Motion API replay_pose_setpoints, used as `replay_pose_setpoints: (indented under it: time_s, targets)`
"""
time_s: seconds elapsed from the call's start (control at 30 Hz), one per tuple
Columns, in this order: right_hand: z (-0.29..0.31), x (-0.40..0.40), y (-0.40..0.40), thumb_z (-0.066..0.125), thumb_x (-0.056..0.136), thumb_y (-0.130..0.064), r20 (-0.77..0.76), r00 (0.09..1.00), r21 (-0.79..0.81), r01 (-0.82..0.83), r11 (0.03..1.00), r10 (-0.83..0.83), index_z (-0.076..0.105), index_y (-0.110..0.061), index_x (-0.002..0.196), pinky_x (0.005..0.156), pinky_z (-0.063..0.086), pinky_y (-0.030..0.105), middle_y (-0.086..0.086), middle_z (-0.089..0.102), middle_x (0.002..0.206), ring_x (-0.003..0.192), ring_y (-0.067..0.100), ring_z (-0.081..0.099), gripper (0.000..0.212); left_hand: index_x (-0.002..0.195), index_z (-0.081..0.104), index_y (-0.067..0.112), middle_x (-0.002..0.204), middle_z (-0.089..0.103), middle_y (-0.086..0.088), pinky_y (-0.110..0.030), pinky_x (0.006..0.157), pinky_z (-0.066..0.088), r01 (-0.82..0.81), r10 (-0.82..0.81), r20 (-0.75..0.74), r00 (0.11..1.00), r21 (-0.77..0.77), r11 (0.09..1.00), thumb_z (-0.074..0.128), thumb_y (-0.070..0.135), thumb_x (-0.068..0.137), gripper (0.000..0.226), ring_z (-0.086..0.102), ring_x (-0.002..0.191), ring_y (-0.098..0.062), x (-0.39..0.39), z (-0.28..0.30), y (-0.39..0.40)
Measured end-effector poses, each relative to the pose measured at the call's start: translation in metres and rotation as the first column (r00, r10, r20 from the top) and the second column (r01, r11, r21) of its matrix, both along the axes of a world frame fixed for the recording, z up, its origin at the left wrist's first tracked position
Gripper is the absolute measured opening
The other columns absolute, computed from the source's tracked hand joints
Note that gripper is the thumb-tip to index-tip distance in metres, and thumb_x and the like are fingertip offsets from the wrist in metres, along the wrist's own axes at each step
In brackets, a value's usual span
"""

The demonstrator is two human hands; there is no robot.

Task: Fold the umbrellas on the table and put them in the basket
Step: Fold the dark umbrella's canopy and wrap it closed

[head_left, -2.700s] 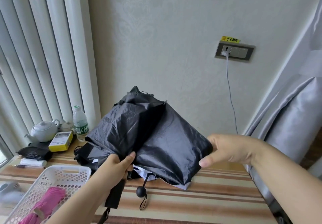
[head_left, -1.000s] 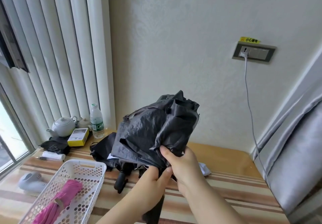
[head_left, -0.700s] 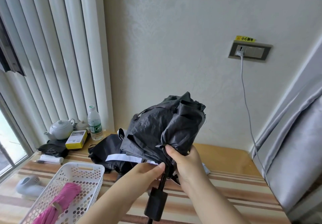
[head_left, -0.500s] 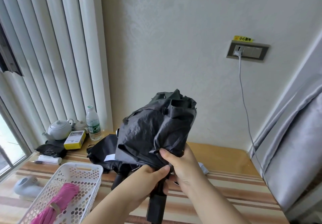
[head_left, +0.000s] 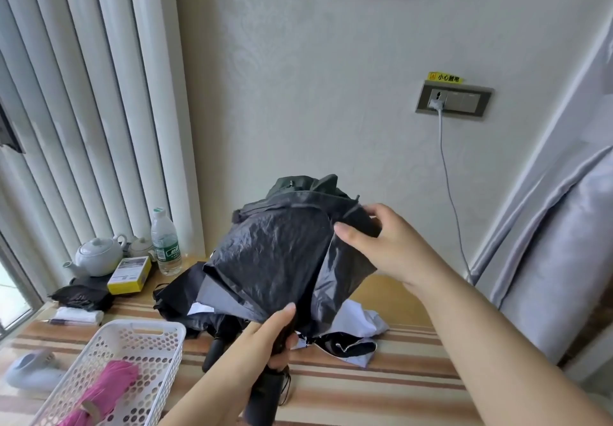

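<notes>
From the head view, the left hand (head_left: 265,342) is clenched around the gathered base of a black umbrella (head_left: 282,253), held upright above the striped surface (head_left: 381,389). The right hand (head_left: 381,246) pinches a canopy fold near its top. Another dark umbrella (head_left: 179,293), apparently unfolded, lies behind. A pink umbrella (head_left: 106,389) rests inside the white basket (head_left: 139,336).

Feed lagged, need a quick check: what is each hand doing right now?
Left hand: grips the black umbrella near its handle.
Right hand: pinches a fold of the umbrella's canopy near the top.
</notes>
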State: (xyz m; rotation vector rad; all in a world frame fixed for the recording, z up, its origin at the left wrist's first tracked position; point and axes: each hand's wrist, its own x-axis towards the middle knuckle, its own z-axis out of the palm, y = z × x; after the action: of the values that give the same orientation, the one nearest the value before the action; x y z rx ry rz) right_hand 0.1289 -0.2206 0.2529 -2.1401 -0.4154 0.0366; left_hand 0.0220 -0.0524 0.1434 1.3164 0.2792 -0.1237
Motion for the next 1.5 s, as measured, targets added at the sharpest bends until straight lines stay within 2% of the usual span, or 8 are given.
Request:
replay_pose_setpoints:
  time_s: [0.1,0.23,0.5,0.8,1.07,1.23,1.4,1.5]
  targets:
    - [0.008,0.01,-0.018,0.066,0.088,-0.013,-0.078,0.971,0.18,-0.208,0.961,0.225,0.068,-0.013,0.087,0.069,0.053,0.022,-0.006,0.071,0.078,0.074,0.01,0.065,0.003,0.07,0.049,0.011,0.069,0.039,-0.014,-0.027,0.055,0.019,-0.008,0.006,0.017,1.0,0.117,0.993,0.06,0.062,0.08,0.053,0.025,0.049,-0.016,0.0,0.003,0.007]
    - [0.005,0.017,-0.046,0.062,0.087,-0.008,-0.072,0.967,0.338,-0.206,0.918,0.243,0.064,-0.011,0.092,0.082,0.045,0.025,-0.001,0.069,0.076,0.074,0.009,0.062,0.006,0.069,0.047,0.013,0.062,0.038,-0.004,-0.024,0.052,0.022,-0.104,0.105,-0.007,0.994,0.093,0.99,0.052,0.049,0.089,0.042,0.026,0.048,-0.014,0.004,0.008,0.02]
    - [-0.003,0.006,-0.053,0.083,0.064,-0.046,-0.312,0.908,-0.086,-0.319,0.944,0.279,0.07,-0.015,0.106,0.097,0.047,0.026,0.003,0.073,0.109,0.108,0.018,0.065,0.054,0.069,0.047,0.016,0.068,0.034,-0.006,-0.033,0.059,0.017,-0.101,0.1,0.008,0.995,0.031,0.994,0.07,0.068,0.064,0.057,0.022,0.047,-0.014,0.005,0.006,0.038]
    - [0.003,0.009,-0.07,0.082,0.07,-0.034,-0.352,0.747,0.096,-0.57,0.816,0.563,0.071,-0.009,0.112,0.097,0.047,0.025,0.006,0.069,0.12,0.114,0.018,0.063,0.05,0.077,0.04,0.017,0.06,0.036,0.001,-0.027,0.054,0.015,-0.121,0.121,0.007,0.993,-0.028,0.992,0.055,0.038,0.092,0.03,0.02,0.047,-0.011,0.003,0.007,0.04]
    - [-0.019,-0.003,-0.044,0.073,0.073,-0.025,-0.44,0.747,0.03,-0.543,0.839,0.499,0.065,-0.014,0.114,0.087,0.051,0.02,-0.001,0.073,0.11,0.106,0.015,0.067,0.043,0.075,0.04,0.015,0.061,0.032,0.0,-0.027,0.053,0.015,-0.114,0.11,0.043,0.993,0.115,0.987,0.055,0.037,0.092,0.032,0.02,0.051,-0.012,0.01,0.005,0.034]
    - [-0.017,-0.004,-0.053,0.075,0.08,-0.042,-0.486,0.591,0.007,-0.734,0.679,0.644,0.045,0.022,0.119,0.104,0.033,0.066,0.049,0.043,0.121,0.117,0.062,0.042,0.08,0.068,0.041,0.015,0.056,0.037,0.002,-0.024,0.05,0.021,-0.131,0.132,-0.015,0.991,0.074,0.989,0.057,0.035,0.092,0.035,0.024,0.046,-0.011,0.007,0.01,0.034]
    - [-0.002,-0.005,-0.065,0.083,0.068,-0.034,-0.455,0.693,-0.03,-0.64,0.768,0.56,0.064,-0.006,0.118,0.108,0.042,0.04,0.008,0.067,0.122,0.121,0.024,0.058,0.061,0.066,0.044,0.015,0.056,0.04,0.003,-0.025,0.055,0.024,-0.124,0.128,-0.053,0.99,0.069,0.99,0.058,0.039,0.09,0.037,0.027,0.048,-0.011,0.002,0.013,0.03]
    - [-0.006,0.001,-0.079,0.092,0.046,-0.04,-0.304,0.859,0.221,-0.356,0.908,0.411,0.067,-0.016,0.112,0.105,0.04,0.037,-0.001,0.068,0.122,0.115,0.011,0.061,0.074,0.068,0.044,0.015,0.056,0.038,0.004,-0.025,0.055,0.02,-0.143,0.143,0.0,0.99,-0.001,0.99,0.053,0.037,0.093,0.034,0.022,0.048,-0.01,0.003,0.015,0.029]
